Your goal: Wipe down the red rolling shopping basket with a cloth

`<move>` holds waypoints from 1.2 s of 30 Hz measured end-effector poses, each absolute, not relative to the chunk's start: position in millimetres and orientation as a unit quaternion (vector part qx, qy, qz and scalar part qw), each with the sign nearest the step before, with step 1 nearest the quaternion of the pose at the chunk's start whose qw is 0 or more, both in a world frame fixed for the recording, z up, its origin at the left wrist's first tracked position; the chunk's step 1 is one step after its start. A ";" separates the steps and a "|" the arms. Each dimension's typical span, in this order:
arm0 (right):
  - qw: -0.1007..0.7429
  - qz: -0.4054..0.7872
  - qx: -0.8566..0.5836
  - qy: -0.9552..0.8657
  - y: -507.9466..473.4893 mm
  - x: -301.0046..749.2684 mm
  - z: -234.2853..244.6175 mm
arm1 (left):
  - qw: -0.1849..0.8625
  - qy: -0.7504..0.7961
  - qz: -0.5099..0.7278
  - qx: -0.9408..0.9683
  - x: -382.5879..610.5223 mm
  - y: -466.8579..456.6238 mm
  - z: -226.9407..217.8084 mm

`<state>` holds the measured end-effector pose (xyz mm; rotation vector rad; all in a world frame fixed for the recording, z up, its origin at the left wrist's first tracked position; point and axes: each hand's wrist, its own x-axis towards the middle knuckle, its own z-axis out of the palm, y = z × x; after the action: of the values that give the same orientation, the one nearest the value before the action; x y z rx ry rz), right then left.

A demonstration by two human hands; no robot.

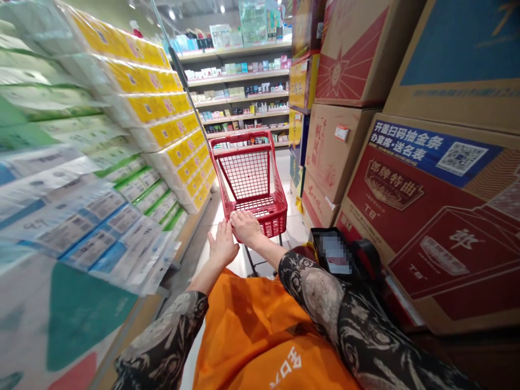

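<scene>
A red shopping cart (pixel 271 223) with a mesh basket stands just ahead of me in the aisle, its taller frame at the far end. My right hand (pixel 247 227) lies over the near left corner of its rim, fingers bent over the edge. Right beside it, my left hand (pixel 223 245) reaches up to the same corner. Its fingers are stretched and its thumb stands apart, with the fingertips at or against the rim. The undersides of both hands are hidden. An orange apron (pixel 247 319) covers my front.
Stacked packs in yellow wrapping (pixel 162 108) and blue-white packs (pixel 93 227) line the left side. Cardboard cartons (pixel 337 146) rise close on the right, near a black device with a blurred screen (pixel 335 254). Shelves of small goods (pixel 244 78) cross the far end.
</scene>
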<state>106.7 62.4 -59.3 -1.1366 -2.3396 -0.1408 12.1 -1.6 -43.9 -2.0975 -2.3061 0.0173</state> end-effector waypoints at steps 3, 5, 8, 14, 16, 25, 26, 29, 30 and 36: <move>0.259 -0.058 -0.451 -0.852 70.9 152.2 -59.1 | 0.007 -0.741 -0.004 -0.672 12.3 -0.1 -42.6; 0.258 -0.063 -0.497 -0.826 76.5 187.0 -56.6 | 0.006 -0.742 -0.012 -0.670 13.8 0.3 -42.7; 0.266 -0.068 -0.535 -0.799 77.3 209.2 -56.8 | 0.017 -0.737 -0.021 -0.675 18.8 0.6 -44.7; 0.281 -0.076 -0.426 -0.856 60.3 147.6 -75.4 | 0.054 -0.707 -0.017 -0.704 27.3 -0.4 -50.7; 0.287 -0.078 -0.403 -0.865 59.5 140.9 -77.1 | 0.059 -0.705 -0.007 -0.706 25.8 -1.4 -51.3; 0.296 -0.057 -0.522 -0.798 77.2 224.3 -61.1 | 0.041 -0.708 -0.015 -0.705 26.8 -2.2 -47.0; 0.297 -0.057 -0.515 -0.802 75.2 217.2 -61.8 | 0.037 -0.710 -0.015 -0.703 28.6 -2.2 -45.7; 0.298 -0.057 -0.456 -0.837 65.8 176.2 -68.0 | 0.035 -0.712 -0.009 -0.702 31.5 -2.5 -42.8; 0.299 -0.059 -0.432 -0.849 63.0 162.5 -70.3 | 0.038 -0.710 -0.006 -0.703 31.1 -2.5 -42.7; 0.311 -0.065 -0.427 -0.847 71.0 177.8 -75.6 | 0.049 -0.709 -0.020 -0.703 22.2 -2.8 -51.6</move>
<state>177.8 71.0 -75.6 -1.1269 -2.2364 -0.1706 22.2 -2.8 -51.6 -2.1431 -2.1611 -0.0603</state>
